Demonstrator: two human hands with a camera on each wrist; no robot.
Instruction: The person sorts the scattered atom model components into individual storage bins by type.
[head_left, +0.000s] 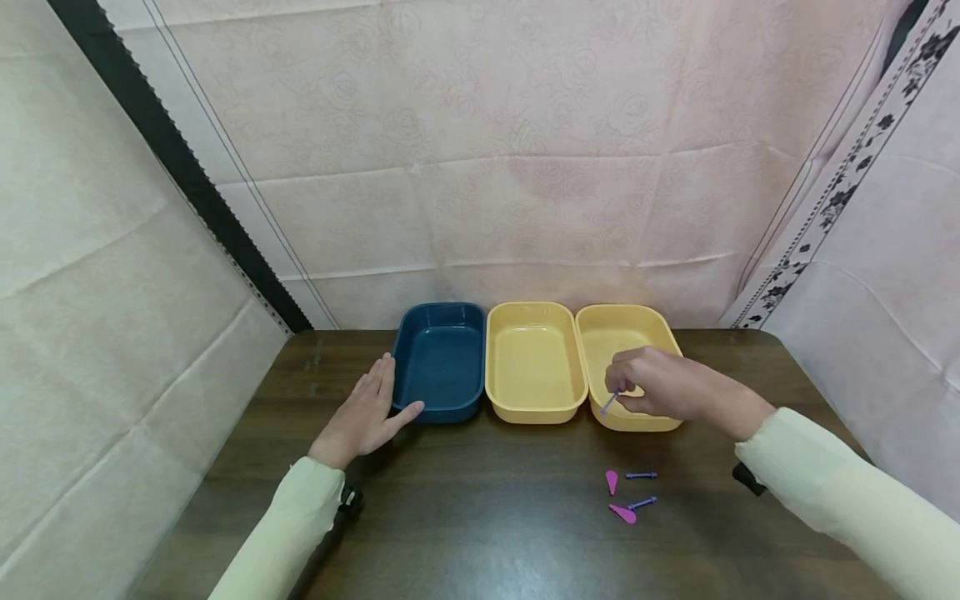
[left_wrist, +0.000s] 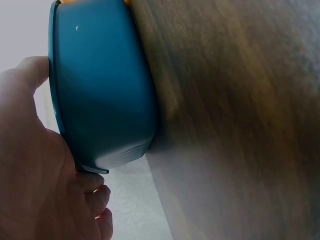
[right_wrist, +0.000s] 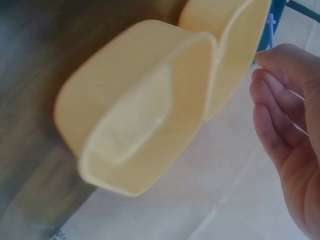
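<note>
Fingertips of the right hand (head_left: 660,385) pinch a thin purple stick (head_left: 609,403), the grip closed on its upper end while the lower end slants down and to the left. The hand hovers over the near part of the right yellow tray (head_left: 654,423), with the stick just above that tray's near-left rim. In the right wrist view the stick (right_wrist: 270,27) shows only as a short purple sliver above the fingertips (right_wrist: 280,60), beside the tray's rim.

The left hand (head_left: 365,415) lies flat on the counter (head_left: 480,517), its fingers straight and spread, holding nothing. Its fingers rest along the left wall of the blue tray (head_left: 441,360), and the thumb reaches toward the tray's near-left corner. The left wrist view shows the palm and thumb (left_wrist: 30,70) against the blue tray's outer wall (left_wrist: 100,100).

Three trays stand in a row at the far side of the counter, sides touching: the blue one on the left, a middle yellow tray (head_left: 534,363), then the right yellow one.

Near the right hand, on the bare wood nearer the person, lie four small pieces: two pink paddle-shaped bits (head_left: 612,481) (head_left: 622,513) and two purple sticks (head_left: 641,475) (head_left: 642,502), each stick just right of a pink bit.

Pale cloth hangs behind and to both sides of the counter.
</note>
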